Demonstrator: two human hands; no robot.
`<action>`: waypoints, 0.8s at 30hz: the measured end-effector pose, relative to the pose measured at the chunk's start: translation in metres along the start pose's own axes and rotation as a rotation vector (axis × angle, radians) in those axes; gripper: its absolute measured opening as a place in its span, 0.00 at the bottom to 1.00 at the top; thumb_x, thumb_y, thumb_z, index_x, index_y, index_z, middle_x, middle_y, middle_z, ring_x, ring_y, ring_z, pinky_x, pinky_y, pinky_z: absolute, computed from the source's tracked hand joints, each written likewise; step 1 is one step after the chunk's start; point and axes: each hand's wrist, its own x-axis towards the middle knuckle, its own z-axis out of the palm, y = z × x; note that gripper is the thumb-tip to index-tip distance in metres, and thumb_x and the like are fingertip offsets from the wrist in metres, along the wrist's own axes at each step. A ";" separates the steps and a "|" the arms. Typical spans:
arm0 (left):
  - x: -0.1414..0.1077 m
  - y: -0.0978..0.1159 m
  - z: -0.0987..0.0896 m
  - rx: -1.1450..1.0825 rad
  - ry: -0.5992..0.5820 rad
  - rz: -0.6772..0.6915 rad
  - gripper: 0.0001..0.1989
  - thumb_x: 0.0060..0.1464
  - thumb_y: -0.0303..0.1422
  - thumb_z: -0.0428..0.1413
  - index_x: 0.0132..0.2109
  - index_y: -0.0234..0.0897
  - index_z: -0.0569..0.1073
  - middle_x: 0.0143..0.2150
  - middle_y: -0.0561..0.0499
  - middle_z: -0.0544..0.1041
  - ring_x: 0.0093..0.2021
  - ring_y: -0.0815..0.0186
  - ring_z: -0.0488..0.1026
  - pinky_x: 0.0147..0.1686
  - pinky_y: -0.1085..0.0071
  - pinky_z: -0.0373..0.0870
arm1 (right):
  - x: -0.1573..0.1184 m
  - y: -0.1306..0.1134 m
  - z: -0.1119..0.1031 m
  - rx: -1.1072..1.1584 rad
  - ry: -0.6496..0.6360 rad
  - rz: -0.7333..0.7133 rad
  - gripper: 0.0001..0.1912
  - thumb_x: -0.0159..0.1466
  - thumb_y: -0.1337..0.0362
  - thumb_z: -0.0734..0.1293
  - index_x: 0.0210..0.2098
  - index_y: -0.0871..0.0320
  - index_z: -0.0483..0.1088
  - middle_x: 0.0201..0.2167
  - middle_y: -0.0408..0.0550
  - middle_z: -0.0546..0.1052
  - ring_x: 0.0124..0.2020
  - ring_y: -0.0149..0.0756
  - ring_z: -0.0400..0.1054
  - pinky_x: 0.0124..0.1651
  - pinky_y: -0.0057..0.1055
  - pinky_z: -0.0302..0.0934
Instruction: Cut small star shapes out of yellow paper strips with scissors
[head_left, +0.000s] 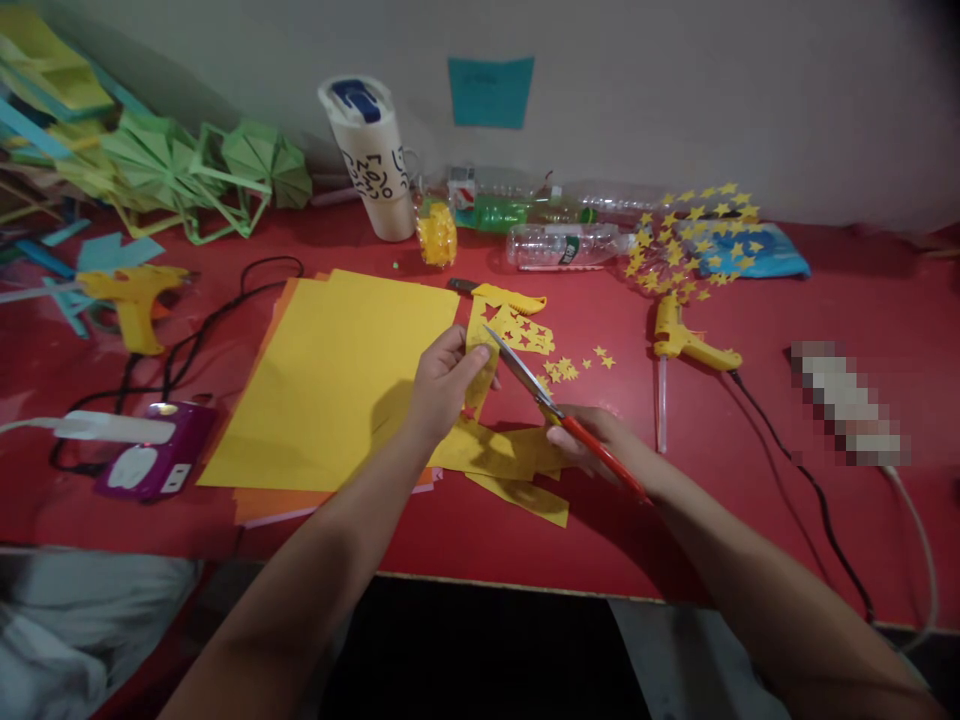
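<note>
Between thumb and fingers, my left hand (446,385) pinches a strip of yellow paper (484,405). My right hand (592,440) grips red-handled scissors (536,388), their blades pointing up and left with the tips at the strip's edge. A yellow paper scrap with star-shaped holes (529,332) lies just beyond the blades. Small cut yellow stars (562,370) are heaped beside it. Under my hands rest yellow paper offcuts (517,500), and to the left a stack of yellow sheets (322,380) over orange ones.
A yellow utility knife (510,297) lies behind the paper. Yellow glue guns stand left (135,300) and right (686,340), with trailing cords. Along the wall are a white tumbler (371,160), plastic bottles (566,245) and a cluster of yellow stars (697,240). A purple power box (154,455) sits left.
</note>
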 end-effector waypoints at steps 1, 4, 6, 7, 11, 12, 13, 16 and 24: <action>0.000 0.000 0.000 0.000 -0.001 0.004 0.06 0.53 0.34 0.56 0.31 0.40 0.66 0.19 0.57 0.71 0.18 0.74 0.67 0.21 0.75 0.68 | 0.000 0.000 0.000 0.003 0.000 -0.005 0.30 0.59 0.34 0.66 0.23 0.53 0.55 0.17 0.36 0.58 0.18 0.28 0.52 0.21 0.28 0.46; -0.001 0.002 0.001 0.000 -0.008 0.014 0.06 0.53 0.33 0.56 0.31 0.40 0.66 0.19 0.58 0.71 0.17 0.74 0.65 0.22 0.75 0.69 | 0.001 0.001 0.000 0.007 -0.002 -0.011 0.30 0.59 0.35 0.66 0.23 0.53 0.55 0.18 0.36 0.58 0.19 0.28 0.52 0.22 0.29 0.47; -0.002 0.003 0.001 -0.001 -0.012 0.014 0.06 0.53 0.33 0.56 0.31 0.40 0.66 0.19 0.58 0.71 0.18 0.74 0.66 0.22 0.75 0.69 | 0.001 0.002 0.001 0.020 0.000 -0.006 0.30 0.59 0.35 0.66 0.24 0.53 0.55 0.18 0.36 0.58 0.19 0.28 0.52 0.22 0.29 0.46; -0.002 0.003 0.001 -0.001 -0.012 0.014 0.06 0.53 0.33 0.56 0.31 0.40 0.66 0.19 0.58 0.71 0.18 0.73 0.67 0.22 0.75 0.69 | 0.001 0.002 0.001 0.027 -0.001 -0.005 0.30 0.59 0.35 0.66 0.24 0.53 0.55 0.18 0.36 0.57 0.19 0.28 0.51 0.21 0.28 0.46; -0.001 0.003 0.001 0.013 -0.010 0.015 0.06 0.53 0.33 0.56 0.31 0.40 0.66 0.19 0.57 0.71 0.18 0.74 0.66 0.22 0.75 0.69 | 0.000 0.001 0.001 0.031 -0.004 -0.005 0.30 0.59 0.34 0.66 0.24 0.52 0.55 0.17 0.35 0.56 0.18 0.28 0.51 0.21 0.28 0.45; -0.001 0.002 0.001 0.017 -0.008 0.017 0.06 0.54 0.33 0.56 0.30 0.40 0.66 0.19 0.57 0.71 0.17 0.74 0.65 0.22 0.75 0.69 | 0.001 0.001 0.001 0.025 -0.003 -0.005 0.30 0.59 0.34 0.66 0.24 0.52 0.56 0.17 0.36 0.56 0.18 0.28 0.51 0.20 0.29 0.45; -0.001 0.002 0.001 0.019 -0.007 0.020 0.07 0.54 0.33 0.56 0.30 0.40 0.65 0.19 0.58 0.71 0.17 0.75 0.64 0.22 0.75 0.69 | 0.001 0.000 0.001 0.019 -0.001 -0.005 0.30 0.59 0.34 0.66 0.24 0.52 0.56 0.17 0.36 0.56 0.18 0.28 0.51 0.20 0.29 0.45; -0.001 0.002 0.000 0.010 -0.017 0.030 0.07 0.54 0.33 0.56 0.29 0.40 0.65 0.18 0.58 0.70 0.17 0.74 0.65 0.21 0.75 0.68 | 0.001 0.000 0.000 0.004 0.004 -0.012 0.30 0.59 0.34 0.65 0.23 0.52 0.56 0.17 0.36 0.57 0.19 0.28 0.52 0.20 0.29 0.46; 0.000 0.003 0.001 -0.030 -0.041 0.051 0.11 0.50 0.37 0.61 0.30 0.39 0.66 0.19 0.58 0.71 0.15 0.76 0.63 0.20 0.76 0.69 | 0.000 0.000 0.001 -0.007 0.005 0.006 0.31 0.59 0.33 0.65 0.24 0.53 0.55 0.18 0.36 0.56 0.19 0.27 0.51 0.20 0.28 0.46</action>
